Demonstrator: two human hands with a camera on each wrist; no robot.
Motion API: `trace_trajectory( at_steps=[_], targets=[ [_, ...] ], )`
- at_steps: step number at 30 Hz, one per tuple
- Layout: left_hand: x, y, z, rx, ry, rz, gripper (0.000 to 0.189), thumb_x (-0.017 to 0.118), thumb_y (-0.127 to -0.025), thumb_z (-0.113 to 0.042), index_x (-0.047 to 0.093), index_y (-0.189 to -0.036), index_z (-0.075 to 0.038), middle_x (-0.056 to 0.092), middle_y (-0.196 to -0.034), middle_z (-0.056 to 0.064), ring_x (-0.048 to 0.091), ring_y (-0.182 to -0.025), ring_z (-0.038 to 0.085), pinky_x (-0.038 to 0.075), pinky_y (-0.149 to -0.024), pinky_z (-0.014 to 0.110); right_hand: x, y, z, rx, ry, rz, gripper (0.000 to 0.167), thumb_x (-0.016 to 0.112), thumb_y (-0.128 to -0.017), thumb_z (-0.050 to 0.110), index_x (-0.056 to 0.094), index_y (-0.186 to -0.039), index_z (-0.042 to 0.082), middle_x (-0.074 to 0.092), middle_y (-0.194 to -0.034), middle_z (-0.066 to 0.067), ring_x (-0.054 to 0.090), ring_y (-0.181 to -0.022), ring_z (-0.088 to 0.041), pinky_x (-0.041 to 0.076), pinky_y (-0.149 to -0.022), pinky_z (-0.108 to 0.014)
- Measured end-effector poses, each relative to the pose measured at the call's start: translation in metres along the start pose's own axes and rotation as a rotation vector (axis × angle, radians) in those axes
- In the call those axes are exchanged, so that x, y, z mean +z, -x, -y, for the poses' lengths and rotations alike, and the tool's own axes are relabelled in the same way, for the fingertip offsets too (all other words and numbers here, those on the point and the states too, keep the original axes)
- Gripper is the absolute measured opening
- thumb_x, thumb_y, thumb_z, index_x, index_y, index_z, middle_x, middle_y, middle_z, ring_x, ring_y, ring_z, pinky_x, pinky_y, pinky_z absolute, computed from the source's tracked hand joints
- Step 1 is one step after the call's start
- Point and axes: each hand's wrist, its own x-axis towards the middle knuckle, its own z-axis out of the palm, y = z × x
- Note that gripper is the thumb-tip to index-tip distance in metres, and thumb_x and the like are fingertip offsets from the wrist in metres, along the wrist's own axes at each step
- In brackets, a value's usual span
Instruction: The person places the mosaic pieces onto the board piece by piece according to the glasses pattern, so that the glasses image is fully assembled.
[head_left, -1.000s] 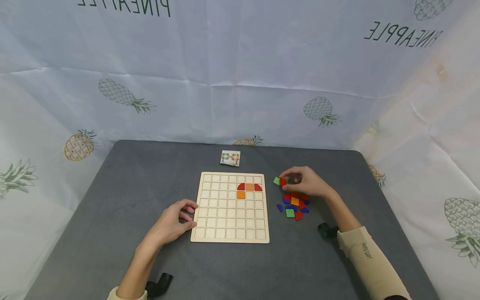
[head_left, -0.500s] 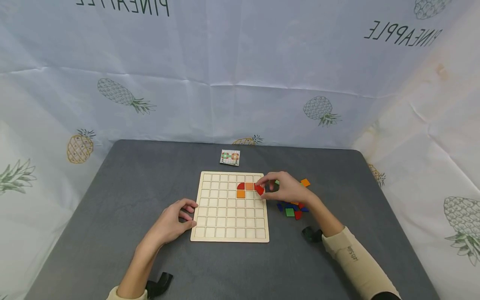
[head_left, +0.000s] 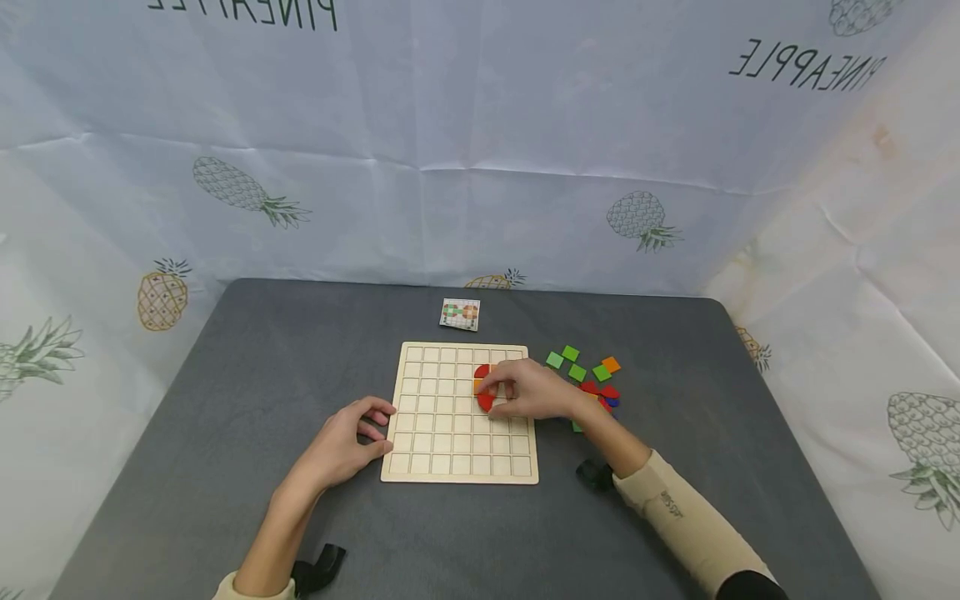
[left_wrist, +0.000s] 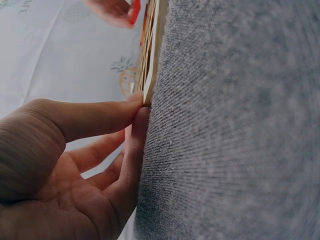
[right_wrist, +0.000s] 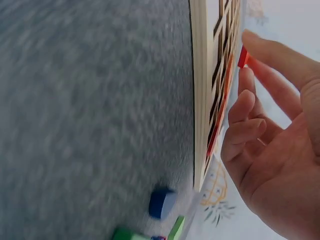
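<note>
A light wooden grid board lies flat on the grey table. My left hand holds the board's left edge; in the left wrist view its thumb and a finger meet at the edge. Over the board's upper right part, my right hand pinches a red quarter-circle tile between thumb and fingers. That tile is just below an orange square tile and near another red quarter-circle set in the grid. The right hand covers the cells to the right of these.
Right of the board lies a loose group of tiles: green squares, an orange square, red pieces and blue ones, partly behind the right forearm. A small patterned card lies beyond the board. A pineapple-print cloth hangs behind.
My right hand has gone from the tile group leftward onto the board, carrying the red quarter-circle tile. Green and orange squares it covered now show. The left hand has stayed at the board's edge.
</note>
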Motion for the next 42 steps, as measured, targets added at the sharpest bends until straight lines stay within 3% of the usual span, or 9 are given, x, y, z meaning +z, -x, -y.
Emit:
trace_trajectory(
  at_steps=[6,18,23,30,42],
  targets=[
    [0.000,0.000,-0.001,-0.004,-0.001,-0.001,0.044,0.084,-0.091,0.000,0.068,-0.131,-0.005,0.068,-0.116,0.011,0.071,-0.096,0.016,0.060,-0.082,0.031,0.003,-0.007,0.007,0.008,0.058,0.035,0.028,0.082,-0.094,0.015,0.081,-0.122,0.016,0.071,-0.102,0.001,0.051,-0.071,-0.003,0.044,-0.064,-0.019],
    [0.000,0.000,-0.002,-0.005,-0.007,-0.008,0.044,0.084,-0.090,0.000,0.068,-0.131,-0.005,0.068,-0.116,0.011,0.071,-0.095,0.016,0.060,-0.082,0.031,0.003,-0.008,0.011,0.022,0.118,0.044,0.027,0.079,-0.095,0.015,0.080,-0.122,0.019,0.070,-0.103,0.002,0.054,-0.081,-0.008,0.046,-0.069,-0.021],
    [0.000,0.001,-0.002,-0.007,-0.010,-0.005,0.044,0.084,-0.091,0.000,0.068,-0.131,-0.005,0.068,-0.116,0.011,0.071,-0.096,0.017,0.061,-0.083,0.033,0.003,-0.006,0.009,0.028,0.127,0.048,0.027,0.078,-0.095,0.014,0.080,-0.122,0.018,0.069,-0.101,0.002,0.054,-0.078,-0.008,0.046,-0.067,-0.021],
    [0.002,0.002,0.000,-0.014,-0.009,-0.007,0.044,0.083,-0.091,-0.001,0.068,-0.132,-0.006,0.068,-0.117,0.010,0.071,-0.097,0.018,0.061,-0.084,0.035,0.000,0.000,0.007,-0.001,0.082,0.023,0.026,0.080,-0.095,0.014,0.079,-0.121,0.014,0.071,-0.101,0.000,0.056,-0.078,-0.008,0.051,-0.069,-0.021],
    [0.002,0.003,-0.002,-0.004,0.007,-0.002,0.044,0.085,-0.090,-0.002,0.069,-0.131,-0.005,0.068,-0.116,0.011,0.072,-0.096,0.018,0.061,-0.081,0.032,-0.028,0.029,-0.012,0.046,-0.051,-0.063,0.032,0.084,-0.095,0.015,0.078,-0.126,0.009,0.072,-0.107,-0.010,0.055,-0.079,-0.012,0.049,-0.071,-0.024]
  ],
)
